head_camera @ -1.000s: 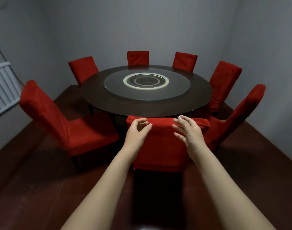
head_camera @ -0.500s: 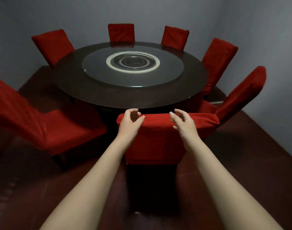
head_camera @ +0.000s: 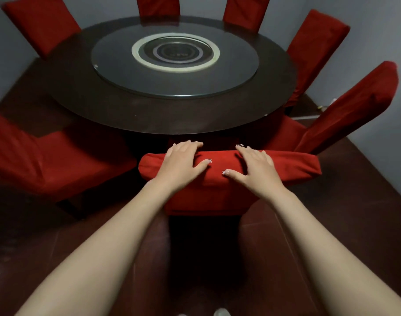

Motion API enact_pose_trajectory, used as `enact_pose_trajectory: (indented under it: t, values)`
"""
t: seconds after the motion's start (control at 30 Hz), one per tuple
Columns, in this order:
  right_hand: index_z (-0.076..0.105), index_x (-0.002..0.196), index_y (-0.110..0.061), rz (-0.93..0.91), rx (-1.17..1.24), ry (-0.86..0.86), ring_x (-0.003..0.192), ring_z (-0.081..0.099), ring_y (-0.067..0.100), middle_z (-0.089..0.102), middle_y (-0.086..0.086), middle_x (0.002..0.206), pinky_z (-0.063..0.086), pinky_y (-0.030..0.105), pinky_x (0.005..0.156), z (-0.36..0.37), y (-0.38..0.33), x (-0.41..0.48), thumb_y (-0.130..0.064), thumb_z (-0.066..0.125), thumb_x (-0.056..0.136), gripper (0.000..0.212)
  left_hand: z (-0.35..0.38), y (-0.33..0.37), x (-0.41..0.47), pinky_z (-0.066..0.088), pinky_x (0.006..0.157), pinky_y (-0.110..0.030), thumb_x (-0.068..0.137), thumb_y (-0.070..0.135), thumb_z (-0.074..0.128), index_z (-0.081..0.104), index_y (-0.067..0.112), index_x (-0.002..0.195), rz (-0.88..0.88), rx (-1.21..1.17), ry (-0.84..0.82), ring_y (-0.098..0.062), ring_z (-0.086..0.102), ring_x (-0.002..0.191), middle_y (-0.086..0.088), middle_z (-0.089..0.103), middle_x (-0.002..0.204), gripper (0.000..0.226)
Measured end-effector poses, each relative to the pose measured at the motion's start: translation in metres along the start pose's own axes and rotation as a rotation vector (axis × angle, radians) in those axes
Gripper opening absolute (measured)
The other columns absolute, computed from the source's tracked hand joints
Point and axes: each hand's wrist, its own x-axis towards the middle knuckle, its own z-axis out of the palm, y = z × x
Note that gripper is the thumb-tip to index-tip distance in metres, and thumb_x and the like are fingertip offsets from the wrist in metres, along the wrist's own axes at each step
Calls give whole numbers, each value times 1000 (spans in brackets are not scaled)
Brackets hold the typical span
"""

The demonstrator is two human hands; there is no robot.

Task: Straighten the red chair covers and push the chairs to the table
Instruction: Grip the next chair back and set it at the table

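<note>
Directly in front of me stands a chair with a red cover [head_camera: 286, 167], its back toward me and its seat tucked under the round dark table [head_camera: 81, 92]. My left hand [head_camera: 183, 160] and my right hand [head_camera: 254, 166] both lie over the top of this chair back. On each hand the fingers reach across the top toward the table and the thumb lies on the near face, so each hand grips the covered top rail. The cover looks smooth along the top edge.
A glass turntable [head_camera: 229, 76] sits on the table. Other red-covered chairs ring it: one at the left [head_camera: 46, 160] pulled out and angled, one at the right [head_camera: 354, 106] tilted outward, several more at the far side. Dark floor lies on both sides of me.
I have stepped closer and the view has tipped down. Both hands, which hovered just above the chair back, have come down onto its top and taken hold of it.
</note>
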Motion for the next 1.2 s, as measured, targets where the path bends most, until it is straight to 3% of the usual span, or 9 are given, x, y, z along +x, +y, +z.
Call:
enact_pose_trajectory:
  t: [0.1, 0.2, 0.3, 0.53, 0.77, 0.9, 1.0, 1.1, 1.2]
  values:
    - [37, 142, -18, -68, -161, -50, 138, 32, 20, 40, 4, 147, 18, 41, 113, -4, 20, 6, -80, 42, 68, 97, 3, -8, 8, 17, 114, -41, 87, 61, 45, 39, 18, 140, 89, 195, -118, -19, 25, 141, -3, 40, 147, 68]
    - [41, 141, -18, -110, -279, -51, 136, 36, 20, 43, 4, 146, 26, 41, 110, -1, 28, 11, -90, 17, 59, 112, 5, -10, 12, 23, 113, -39, 74, 80, 21, 33, 22, 144, 70, 368, -238, -21, 25, 141, -3, 34, 151, 91]
    - [51, 134, -18, -103, -284, 11, 130, 45, 23, 51, 7, 139, 34, 40, 104, 7, 27, 11, -90, 18, 61, 108, 6, -7, 14, 35, 103, -38, 56, 88, 5, 28, 28, 146, 5, 422, -272, -25, 36, 136, -6, 34, 150, 111]
    - [70, 109, -6, -264, -147, 173, 105, 65, 31, 67, 17, 113, 52, 42, 86, 9, 41, -1, -64, 70, 67, 72, 8, -1, -2, 43, 85, -30, 52, 90, 5, 25, 42, 145, 26, 434, -240, -22, 52, 123, 1, 50, 139, 106]
    - [70, 110, -5, -381, -94, 122, 107, 64, 29, 67, 15, 114, 52, 43, 89, 0, 60, -8, -61, 66, 68, 71, 21, 24, -33, 43, 74, -30, 52, 92, 2, 25, 43, 144, -56, 424, -173, -24, 58, 113, -1, 55, 134, 106]
    - [70, 109, -3, -411, -159, 115, 105, 65, 31, 67, 17, 113, 52, 43, 87, -5, 71, -6, -71, 49, 68, 83, 34, 41, -53, 46, 70, -30, 58, 92, 5, 36, 38, 140, -112, 493, -105, -22, 64, 103, -1, 63, 124, 103]
    - [73, 96, 0, -409, -202, 152, 90, 70, 31, 72, 17, 97, 54, 40, 76, -1, 68, -11, -71, 47, 68, 80, 35, 46, -63, 49, 80, -31, 64, 88, 14, 44, 27, 138, -97, 500, -64, -21, 60, 113, -1, 60, 128, 100]
    - [73, 86, -1, -371, -201, 139, 76, 70, 30, 72, 14, 81, 55, 38, 68, -2, 65, -12, -74, 45, 69, 79, 31, 44, -63, 43, 97, -34, 65, 86, 21, 41, 21, 141, -38, 470, -103, -22, 51, 125, -5, 51, 139, 102]
    - [71, 82, -4, -337, -220, 113, 69, 67, 30, 69, 11, 73, 53, 39, 64, -3, 64, -13, -79, 38, 71, 83, 25, 42, -61, 46, 93, -34, 64, 85, 30, 46, 20, 137, 2, 457, -96, -22, 53, 123, -5, 55, 135, 99]
